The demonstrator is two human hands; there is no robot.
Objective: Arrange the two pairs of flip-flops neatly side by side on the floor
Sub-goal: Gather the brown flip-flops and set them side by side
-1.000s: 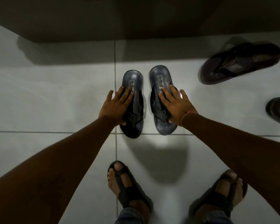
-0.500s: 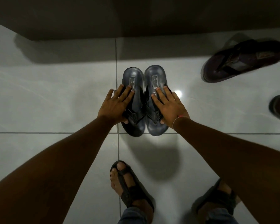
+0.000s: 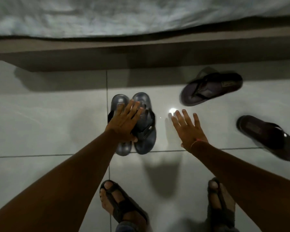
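From my sandalled feet (image 3: 124, 205) outward, my left hand (image 3: 124, 124) lies flat, fingers together, on the grey pair (image 3: 145, 131), long axes pointing away at the bed frame (image 3: 141, 54); my right hand (image 3: 187, 129) hovers spread beside it, the brown flip-flops (image 3: 211, 88) askew beyond.

Your view is dim, lit from overhead: a small glare spot (image 3: 172, 111) shines on the floor (image 3: 40, 114), and a soft shadow (image 3: 162, 178) falls toward you. The right hand (image 3: 187, 129) and brown flip-flops (image 3: 211, 88) look motion-blurred, and edges bow, probably from the wide lens.
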